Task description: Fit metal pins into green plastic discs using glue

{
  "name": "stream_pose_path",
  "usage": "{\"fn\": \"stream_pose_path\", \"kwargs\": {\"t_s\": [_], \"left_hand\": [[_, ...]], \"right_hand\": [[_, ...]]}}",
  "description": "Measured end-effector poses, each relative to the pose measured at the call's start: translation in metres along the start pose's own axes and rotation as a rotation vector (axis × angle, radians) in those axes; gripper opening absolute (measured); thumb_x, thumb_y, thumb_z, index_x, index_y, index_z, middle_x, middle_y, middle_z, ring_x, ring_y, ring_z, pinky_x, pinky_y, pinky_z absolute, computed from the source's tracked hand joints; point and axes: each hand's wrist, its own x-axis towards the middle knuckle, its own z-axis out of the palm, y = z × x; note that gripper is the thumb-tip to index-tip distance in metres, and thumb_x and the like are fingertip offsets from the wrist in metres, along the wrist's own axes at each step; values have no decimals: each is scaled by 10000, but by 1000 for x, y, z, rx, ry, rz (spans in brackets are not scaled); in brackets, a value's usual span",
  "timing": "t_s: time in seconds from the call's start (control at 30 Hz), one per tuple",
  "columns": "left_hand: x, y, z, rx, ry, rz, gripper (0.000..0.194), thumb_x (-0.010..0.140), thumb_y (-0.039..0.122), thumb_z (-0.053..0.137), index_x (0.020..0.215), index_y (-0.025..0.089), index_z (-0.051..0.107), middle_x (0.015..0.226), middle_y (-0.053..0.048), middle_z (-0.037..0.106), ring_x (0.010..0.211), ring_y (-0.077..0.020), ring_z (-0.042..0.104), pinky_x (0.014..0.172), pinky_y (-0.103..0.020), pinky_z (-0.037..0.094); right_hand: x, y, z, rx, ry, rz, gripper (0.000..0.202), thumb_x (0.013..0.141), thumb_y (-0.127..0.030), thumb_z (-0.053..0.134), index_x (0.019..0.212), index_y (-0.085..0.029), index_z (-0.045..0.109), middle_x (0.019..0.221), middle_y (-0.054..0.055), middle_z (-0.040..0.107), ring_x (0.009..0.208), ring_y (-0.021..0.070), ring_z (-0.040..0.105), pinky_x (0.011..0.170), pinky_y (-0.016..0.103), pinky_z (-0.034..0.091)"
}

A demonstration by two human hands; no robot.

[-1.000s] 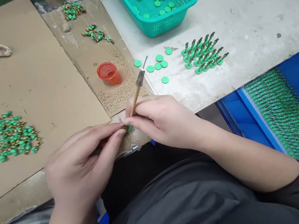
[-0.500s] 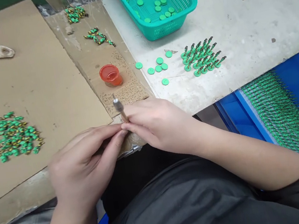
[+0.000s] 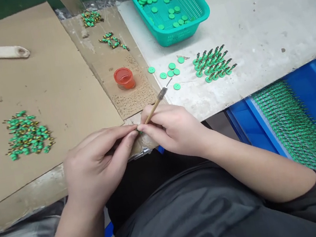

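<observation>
My left hand (image 3: 101,158) is closed in a pinch at the table's front edge, its fingertips on a small green piece (image 3: 139,130) that they mostly hide. Close beside it, my right hand (image 3: 173,126) grips a thin wooden-handled tool (image 3: 154,108) with a dark collar and a fine tip; the tip points up and to the right, away from the green piece. Both hands' fingertips nearly meet. Beyond them stands a small red cup (image 3: 124,78) with liquid in it, on a speckled board.
Green and yellow figure pieces (image 3: 28,134) lie heaped on cardboard at left. A teal basket (image 3: 169,37) holds green discs. Loose green discs (image 3: 170,73) lie near upright figures on bases (image 3: 213,64). A blue crate (image 3: 315,87) at right holds many more green pieces.
The tool in my right hand has swung from upright to leaning right, its tip now farther right. The view has shifted slightly; both hands stay together, pinched.
</observation>
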Motion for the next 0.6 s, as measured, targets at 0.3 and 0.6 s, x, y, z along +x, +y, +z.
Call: {"fn": "stream_pose_path", "kwargs": {"t_s": [0.3,0.6], "left_hand": [[-1,2,2,15,25,22,94,1059,250,790,1112,307,842,1082,89,885,1002,-59,822,975,-133,569],[1,1,-1,-17,6,-4,80,1059,277,786,1097,288,855,1071,65,888,982,-79,821,967,-158,574]], "right_hand": [[0,0,7,-43,34,-72,217,1202,-216,548,1056,-173,704,1020,47,769,939,182,728,918,308,565],[5,-4,8,-28,-13,-40,214,1209,-211,506,1077,-197,674,1021,45,759,1001,200,739,971,335,578]]}}
